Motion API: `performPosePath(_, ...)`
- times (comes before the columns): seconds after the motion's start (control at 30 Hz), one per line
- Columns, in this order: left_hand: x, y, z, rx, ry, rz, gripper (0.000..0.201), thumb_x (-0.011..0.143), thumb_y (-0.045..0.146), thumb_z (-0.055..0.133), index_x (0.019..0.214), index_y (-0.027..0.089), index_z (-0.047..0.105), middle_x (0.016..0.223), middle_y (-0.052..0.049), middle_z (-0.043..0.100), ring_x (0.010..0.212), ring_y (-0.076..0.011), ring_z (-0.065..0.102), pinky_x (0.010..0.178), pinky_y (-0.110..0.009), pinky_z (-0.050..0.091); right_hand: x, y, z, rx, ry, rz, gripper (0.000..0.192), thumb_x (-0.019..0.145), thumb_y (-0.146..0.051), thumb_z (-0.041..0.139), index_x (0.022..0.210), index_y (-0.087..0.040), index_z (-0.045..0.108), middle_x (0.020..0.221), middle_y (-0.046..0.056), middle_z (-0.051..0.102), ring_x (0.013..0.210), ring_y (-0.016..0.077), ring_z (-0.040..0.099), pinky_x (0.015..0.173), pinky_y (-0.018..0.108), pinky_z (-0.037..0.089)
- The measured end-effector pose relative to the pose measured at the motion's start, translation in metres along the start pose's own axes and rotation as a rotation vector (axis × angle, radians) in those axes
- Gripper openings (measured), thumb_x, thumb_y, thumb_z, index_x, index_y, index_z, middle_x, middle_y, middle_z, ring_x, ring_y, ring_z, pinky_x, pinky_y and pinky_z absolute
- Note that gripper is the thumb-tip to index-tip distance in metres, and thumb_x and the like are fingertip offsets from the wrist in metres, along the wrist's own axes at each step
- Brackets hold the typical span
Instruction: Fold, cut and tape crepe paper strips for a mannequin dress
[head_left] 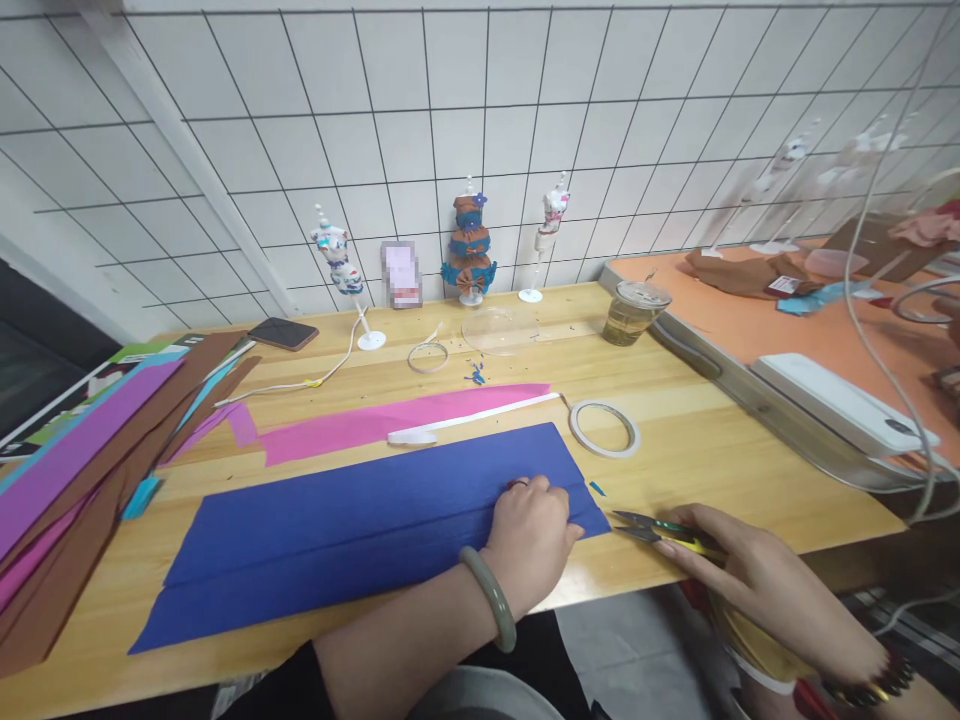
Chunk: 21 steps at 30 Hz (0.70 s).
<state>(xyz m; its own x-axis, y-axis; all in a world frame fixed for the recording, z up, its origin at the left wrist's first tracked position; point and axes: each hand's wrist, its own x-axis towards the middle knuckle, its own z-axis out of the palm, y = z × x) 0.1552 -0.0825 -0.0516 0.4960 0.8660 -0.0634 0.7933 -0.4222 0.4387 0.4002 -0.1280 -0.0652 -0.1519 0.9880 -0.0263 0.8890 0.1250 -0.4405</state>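
A long sheet of dark blue crepe paper (322,530) lies along the front of the wooden table, a lengthwise fold line running through it. My left hand (529,535), with a green bangle at the wrist, is closed with curled fingers on the sheet's right part, holding it against the table. My right hand (739,560) grips a pair of thread snips (645,525), yellow on one side and green on the other. Their blades are apart and point left at the sheet's right corner. A small blue scrap (597,489) rests just above the blades.
A roll of white tape (604,428) and a pink paper strip (405,420) lie behind the sheet. Coloured paper strips (97,470) pile up at left. Small dress forms (469,245), a phone (283,333) and a lidded cup (634,310) stand or lie farther back.
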Motion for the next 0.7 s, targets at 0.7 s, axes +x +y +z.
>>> performPosePath(0.7, 0.003, 0.001, 0.005, -0.106, -0.009, 0.046, 0.013, 0.082, 0.029, 0.053, 0.082, 0.021, 0.064, 0.084, -0.002, 0.067, 0.084, -0.0195, 0.058, 0.082, -0.034, 0.041, 0.016, 0.012, 0.000, -0.101, -0.018, -0.270, 0.031, 0.083, -0.045, 0.052, 0.105, -0.024, 0.057, 0.096, 0.007, 0.065, 0.085, 0.0204, 0.063, 0.073, 0.030, 0.051)
